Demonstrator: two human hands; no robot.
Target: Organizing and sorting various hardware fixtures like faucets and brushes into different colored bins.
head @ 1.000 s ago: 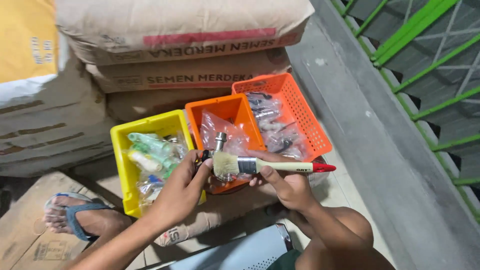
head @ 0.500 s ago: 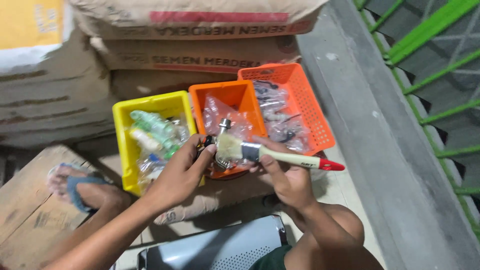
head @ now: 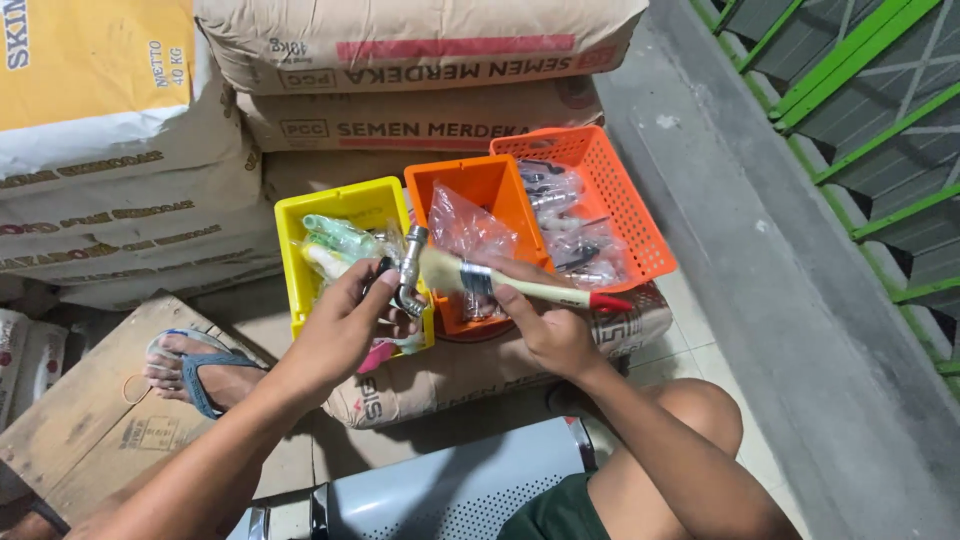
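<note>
Head view: left hand [head: 340, 325] partly hides metal tap [head: 410, 270].

You're looking at stacked cement sacks [head: 420, 60] sitting behind a yellow bin [head: 345, 205], an orange bin [head: 480, 185] and an orange basket [head: 620, 190].

I see stacked paper sacks [head: 420, 60] at the back, pale tiled floor [head: 700, 350], grey concrete ledge [head: 800, 330] right, green metal railing [head: 850, 80] beyond it.
</note>
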